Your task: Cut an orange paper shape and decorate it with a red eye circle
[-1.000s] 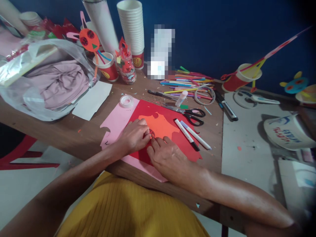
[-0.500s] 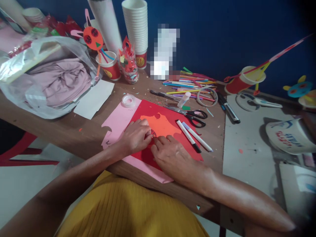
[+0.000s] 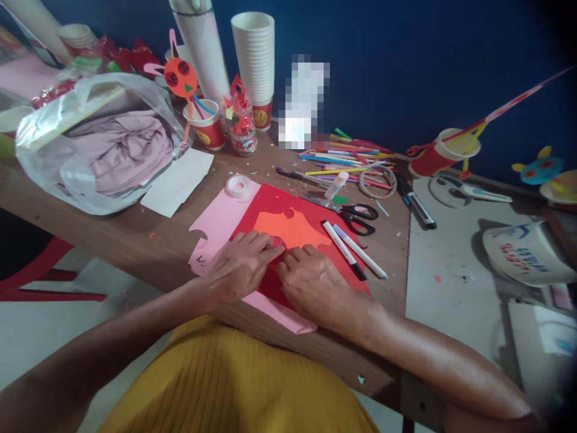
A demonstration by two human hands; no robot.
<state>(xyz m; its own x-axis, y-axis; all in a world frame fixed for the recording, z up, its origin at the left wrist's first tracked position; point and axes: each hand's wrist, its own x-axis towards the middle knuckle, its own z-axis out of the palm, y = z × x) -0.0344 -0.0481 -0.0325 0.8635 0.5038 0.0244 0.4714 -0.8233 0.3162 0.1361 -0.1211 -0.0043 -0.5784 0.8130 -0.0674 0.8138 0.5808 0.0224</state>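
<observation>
My left hand [image 3: 246,261] is closed, its fingertips at a small dark-patterned red piece [image 3: 278,242] that lies by the orange paper. My right hand [image 3: 306,275] is curled closed just right of it, fingertips near the same piece; what it holds, if anything, is hidden. Under both hands lies red paper [image 3: 243,219] with cut orange paper [image 3: 295,228] on it, and pink paper [image 3: 220,210] shows below. A white and black marker [image 3: 344,249] and a lavender one [image 3: 360,252] rest right of the hands, near black-handled scissors [image 3: 356,216].
A tape roll [image 3: 238,186] sits on the pink paper's top corner. Behind are a decorated cup [image 3: 208,132], a jar [image 3: 242,129], stacked cups [image 3: 255,66] and colored sticks [image 3: 347,159]. A plastic bag [image 3: 49,174] is at left, a grey board [image 3: 433,264] at right.
My left hand has shifted slightly down and turned flatter, with its fingers reaching toward the small piece. My right hand has barely moved. The view has shifted a little.
</observation>
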